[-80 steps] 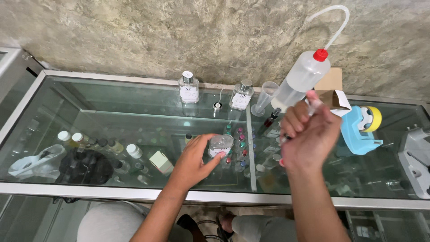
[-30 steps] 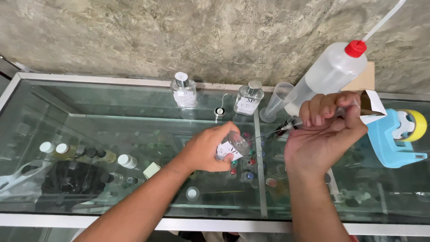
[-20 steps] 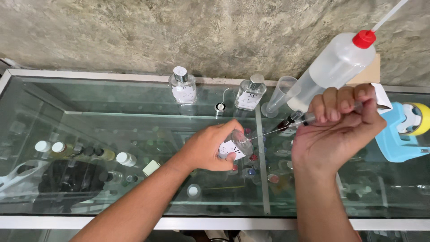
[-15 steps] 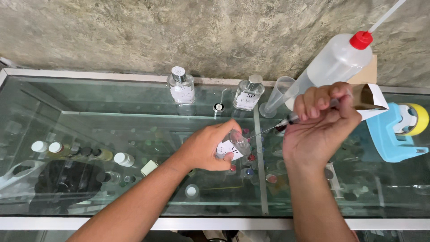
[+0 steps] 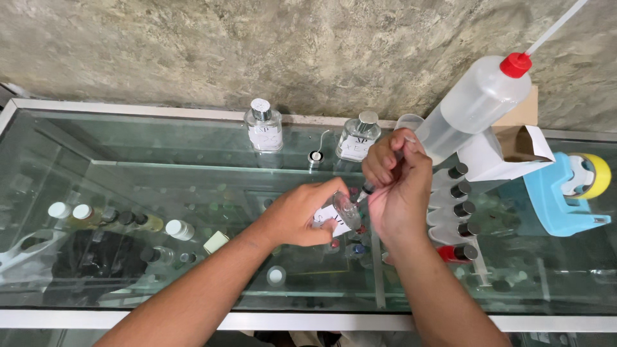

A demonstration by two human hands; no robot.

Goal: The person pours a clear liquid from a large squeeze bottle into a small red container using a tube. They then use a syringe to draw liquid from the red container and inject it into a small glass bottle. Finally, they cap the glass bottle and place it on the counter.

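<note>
Left hand [image 5: 302,215] grasps a small clear bottle [image 5: 342,213] with a white label, tilted, held just above the glass tabletop [image 5: 160,148]. Right hand [image 5: 395,193] is clenched around a thin syringe [image 5: 367,190], its dark tip touching the small bottle's mouth. Behind the small bottle, by the wall: two square glass bottles [image 5: 263,126], a small round cap between them. Right of the small bottle: big squeeze bottle [image 5: 472,106] with red cap, leaning; white open box [image 5: 498,154]; blue tape dispenser [image 5: 562,193].
</note>
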